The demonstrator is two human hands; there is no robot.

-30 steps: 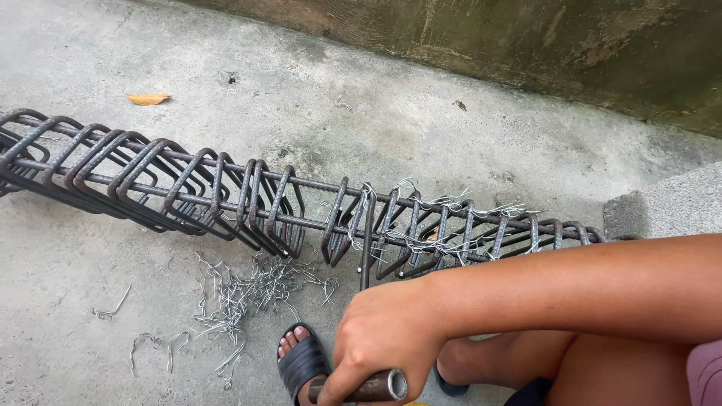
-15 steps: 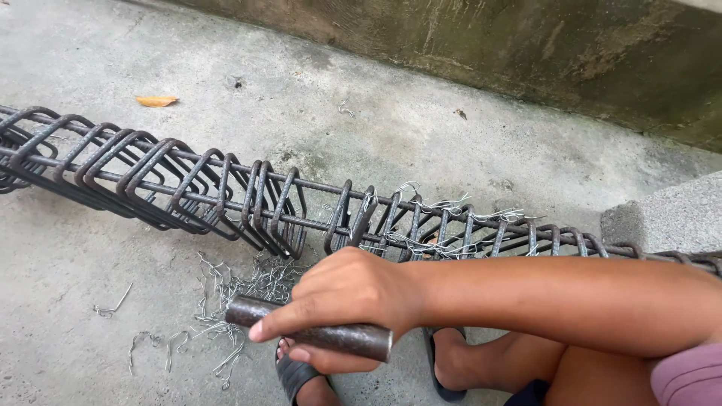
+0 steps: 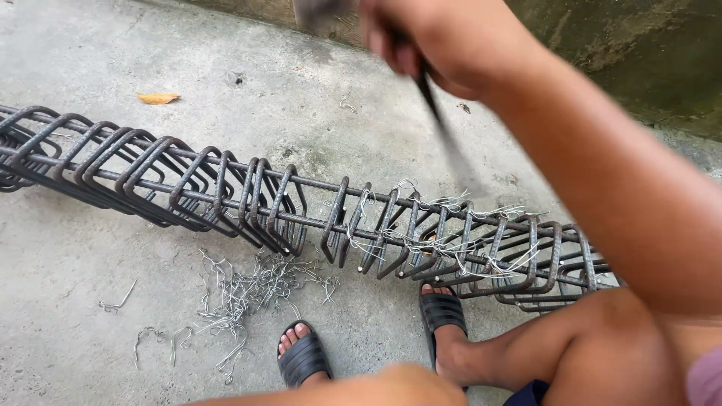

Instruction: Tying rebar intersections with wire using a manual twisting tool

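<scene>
The right hand (image 3: 444, 41), raised near the wall at the floor's far edge, is clenched around a blurred metal tool (image 3: 440, 120) whose thin dark shaft slants down toward the rebar cage (image 3: 301, 210). The cage, ribbed grey steel bars threaded through rounded square stirrups, lies lengthwise across the rough concrete floor (image 3: 90, 301). Loose, crinkled tie wires (image 3: 241, 293) lie beside it. The left hand's grip cannot be told

Bare arms here, no sleeves in sight, and bare legs too. On the feet, a pair of black slide sandals (image 3: 444, 316), toes showing out the front. A sliver of mauve-pink shorts (image 3: 707, 380) peeks in, dark fabric (image 3: 535, 393) beneath the thigh.
</scene>
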